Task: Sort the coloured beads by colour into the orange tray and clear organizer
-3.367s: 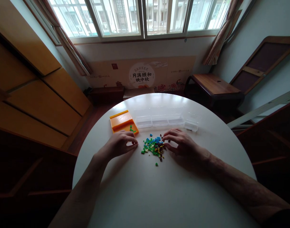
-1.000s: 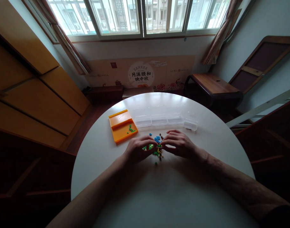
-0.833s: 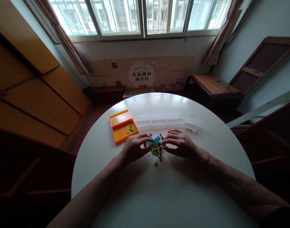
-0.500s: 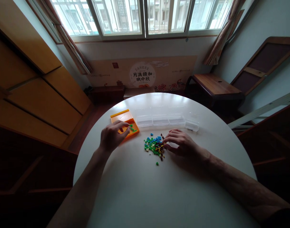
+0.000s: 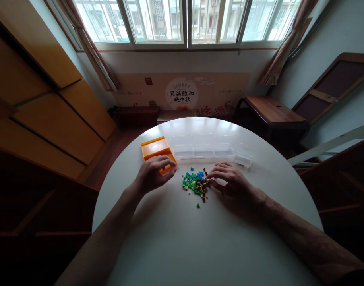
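A heap of tiny toy building bricks [image 5: 195,182] in green, blue, yellow, brown and pale cream lies mid-table, one green brick [image 5: 198,205] apart in front. My left hand [image 5: 153,173] hovers over the near edge of an orange plastic box [image 5: 167,152], thumb and fingers apart, nothing visible between them. It hides much of the box's near tray; green bits show past the fingers. My right hand [image 5: 228,180] rests at the heap's right edge, fingers stretched out and thumb apart, fingertips by the brown and yellow bricks. Whether they touch a brick is hard to see.
Behind the heap stands a clear compartment box [image 5: 204,153], with a small clear container [image 5: 242,160] at its right end. All this is on a round white table [image 5: 176,242]. A wooden side table [image 5: 274,107] stands beyond, at the right.
My left hand has moved right and slightly nearer, from over the orange tray toward the heap; the green brick at its fingertips no longer shows there. My right hand stays at the heap.
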Demonstrator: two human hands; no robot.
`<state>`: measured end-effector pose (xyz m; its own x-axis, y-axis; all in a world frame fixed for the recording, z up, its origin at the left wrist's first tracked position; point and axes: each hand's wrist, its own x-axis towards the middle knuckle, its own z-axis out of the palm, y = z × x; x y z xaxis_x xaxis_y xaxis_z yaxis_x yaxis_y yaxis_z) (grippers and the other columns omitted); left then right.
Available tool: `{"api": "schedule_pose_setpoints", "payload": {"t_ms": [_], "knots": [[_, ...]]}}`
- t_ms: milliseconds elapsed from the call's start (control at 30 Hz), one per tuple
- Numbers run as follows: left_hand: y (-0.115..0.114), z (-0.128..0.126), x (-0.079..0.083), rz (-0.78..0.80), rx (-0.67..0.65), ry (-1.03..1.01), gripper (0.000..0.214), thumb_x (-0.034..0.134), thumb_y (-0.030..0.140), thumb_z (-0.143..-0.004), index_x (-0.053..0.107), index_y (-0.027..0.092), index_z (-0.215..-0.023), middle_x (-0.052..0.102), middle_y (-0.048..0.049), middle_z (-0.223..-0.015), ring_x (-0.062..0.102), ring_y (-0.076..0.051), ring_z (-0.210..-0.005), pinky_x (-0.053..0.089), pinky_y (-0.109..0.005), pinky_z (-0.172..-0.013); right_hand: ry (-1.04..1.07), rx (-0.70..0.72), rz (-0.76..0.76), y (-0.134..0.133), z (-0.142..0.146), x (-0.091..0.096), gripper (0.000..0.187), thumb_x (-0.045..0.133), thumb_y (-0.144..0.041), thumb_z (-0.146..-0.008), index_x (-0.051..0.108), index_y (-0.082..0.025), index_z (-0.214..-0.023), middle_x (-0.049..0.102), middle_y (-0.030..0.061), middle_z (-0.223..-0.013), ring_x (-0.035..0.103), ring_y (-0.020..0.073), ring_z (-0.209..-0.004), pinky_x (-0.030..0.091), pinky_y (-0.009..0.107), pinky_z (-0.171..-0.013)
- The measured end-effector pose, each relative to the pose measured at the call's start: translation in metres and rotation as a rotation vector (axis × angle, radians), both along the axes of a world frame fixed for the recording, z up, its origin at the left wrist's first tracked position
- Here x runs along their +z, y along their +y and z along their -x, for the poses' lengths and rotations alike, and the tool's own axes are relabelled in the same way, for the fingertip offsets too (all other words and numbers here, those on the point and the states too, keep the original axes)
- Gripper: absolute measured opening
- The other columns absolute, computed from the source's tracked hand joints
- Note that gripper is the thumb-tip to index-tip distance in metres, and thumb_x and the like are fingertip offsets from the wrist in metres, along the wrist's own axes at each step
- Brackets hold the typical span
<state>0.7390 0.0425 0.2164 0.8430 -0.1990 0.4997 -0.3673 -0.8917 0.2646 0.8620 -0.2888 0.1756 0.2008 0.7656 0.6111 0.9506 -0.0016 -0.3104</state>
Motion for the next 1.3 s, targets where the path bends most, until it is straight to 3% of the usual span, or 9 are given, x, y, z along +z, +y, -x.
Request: {"api": "schedule_pose_setpoints", "payload": {"t_ms": [167,700,867,1033,1300], "knots": [[-0.014,-0.001,-0.008,-0.015,-0.122,0.056,0.012,0.071,0.031,-0.099,0.08,0.024,-0.103,0.08,-0.0034,-0.097,0.07,-0.016,-0.079,0.051,-0.028,-0.069,0.013,-0.026,-0.004,-0.001,-0.001,0.0,0.012,0.07,-0.02,-0.102,0.075,-0.026,-0.111,0.082,0.0039,-0.102,0.076,0.023,-0.094,0.06,0.044,-0.095],[-0.016,-0.006,-0.028,-0.012,-0.183,0.075,0.013,0.071,0.03,-0.102,0.082,0.026,-0.097,0.079,-0.0033,-0.096,0.069,-0.015,-0.079,0.052,-0.028,-0.075,0.021,-0.023,0.001,0.0,-0.001,-0.003,0.009,0.071,-0.024,-0.103,0.076,-0.026,-0.111,0.082,0.0044,-0.103,0.076,0.023,-0.093,0.06,0.044,-0.096],[-0.032,-0.005,-0.023,0.193,-0.15,0.049,0.017,0.07,0.032,-0.104,0.082,0.023,-0.097,0.077,-0.0046,-0.092,0.062,-0.012,-0.07,0.051,-0.026,-0.068,0.004,-0.006,-0.004,0.003,0.002,0.0,0.012,0.073,-0.023,-0.102,0.074,-0.026,-0.114,0.082,0.0042,-0.104,0.076,0.0223,-0.093,0.06,0.043,-0.094],[-0.059,-0.004,-0.023,0.435,-0.233,0.109,0.021,0.074,0.037,-0.104,0.084,0.019,-0.1,0.075,-0.0072,-0.089,0.065,-0.014,-0.074,0.055,-0.027,-0.069,-0.018,0.037,-0.002,0.007,0.008,0.003,0.014,0.074,-0.022,-0.102,0.071,-0.025,-0.115,0.081,0.0039,-0.103,0.076,0.0219,-0.095,0.059,0.043,-0.101],[-0.076,-0.005,-0.023,0.552,-0.311,0.198,0.023,0.078,0.039,-0.101,0.085,0.016,-0.1,0.075,-0.0077,-0.088,0.067,-0.016,-0.078,0.055,-0.027,-0.074,-0.076,0.051,-0.003,0.008,0.006,-0.004,0.011,0.076,-0.028,-0.104,0.07,-0.024,-0.113,0.08,0.0019,-0.1,0.075,0.0186,-0.089,0.056,0.041,-0.104]]}}
